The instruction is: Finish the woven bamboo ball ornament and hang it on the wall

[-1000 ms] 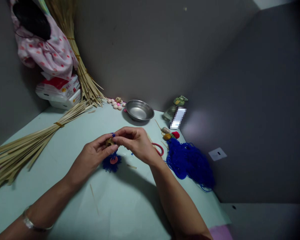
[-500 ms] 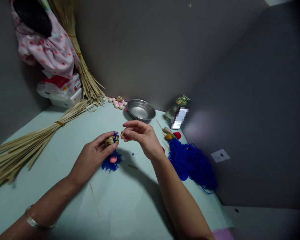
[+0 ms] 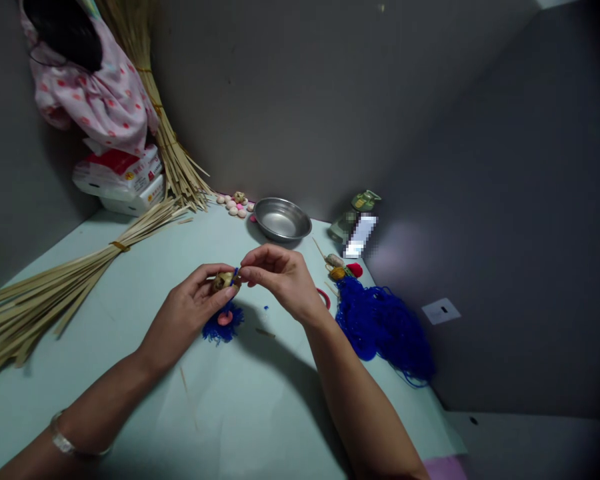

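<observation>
My left hand (image 3: 200,293) is closed around a small woven straw ball (image 3: 223,281), thumb in front and fingers behind. Blue cord (image 3: 235,275) runs over the ball's right side. Below it hangs a frayed blue yarn tassel (image 3: 220,331) with a pink bead (image 3: 225,319) above its strands. My right hand (image 3: 280,277) pinches, thumb against forefinger, at the ball's right edge beside the cord. Between those fingertips is what looks like a short straw strip end (image 3: 239,273), mostly hidden.
Bundled straw strips (image 3: 75,280) lie at left; another bundle (image 3: 173,147) leans on the wall. Behind are a steel bowl (image 3: 283,220), pink beads (image 3: 234,212) and tissue packs (image 3: 130,180). At right lie blue yarn (image 3: 380,327), a phone (image 3: 361,235) and a red ring (image 3: 325,297).
My right hand has moved left, bringing its pinched fingertips against the ball and cord. The ball has turned slightly in my left hand, and the cord now leans right.
</observation>
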A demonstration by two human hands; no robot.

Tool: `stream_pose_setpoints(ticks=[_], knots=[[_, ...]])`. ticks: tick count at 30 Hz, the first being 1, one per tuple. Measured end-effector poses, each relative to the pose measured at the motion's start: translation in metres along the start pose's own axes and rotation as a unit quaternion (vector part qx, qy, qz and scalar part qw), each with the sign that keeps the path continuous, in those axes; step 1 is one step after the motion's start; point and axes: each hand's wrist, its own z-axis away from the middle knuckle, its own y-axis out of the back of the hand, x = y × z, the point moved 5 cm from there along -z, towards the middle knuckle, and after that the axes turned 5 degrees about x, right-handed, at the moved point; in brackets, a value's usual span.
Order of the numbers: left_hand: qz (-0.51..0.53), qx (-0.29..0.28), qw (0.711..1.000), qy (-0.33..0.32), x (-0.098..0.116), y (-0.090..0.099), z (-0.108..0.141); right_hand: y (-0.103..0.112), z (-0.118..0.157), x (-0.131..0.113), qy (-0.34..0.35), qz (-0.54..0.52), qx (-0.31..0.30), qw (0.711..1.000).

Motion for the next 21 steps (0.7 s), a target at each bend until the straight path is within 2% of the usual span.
stream_pose_setpoints(ticks=[7, 14, 21], knots=[[-0.008, -0.015, 1.0, -0.001, -0.0018, 0.0024, -0.0025, -0.0015, 0.0021, -0.0041, 0.015, 0.003, -0.023, 1.0], [0.044, -0.027, 0.999, -0.005, -0.0077, 0.0005, -0.0032, -0.001, 0.0045, -0.0094, 0.024, -0.006, -0.028, 0.999], [0.018, -0.038, 0.999, -0.009, -0.0037, -0.0013, -0.0011, -0.0019, 0.0058, -0.0077, 0.019, 0.021, -0.035, 0.999]])
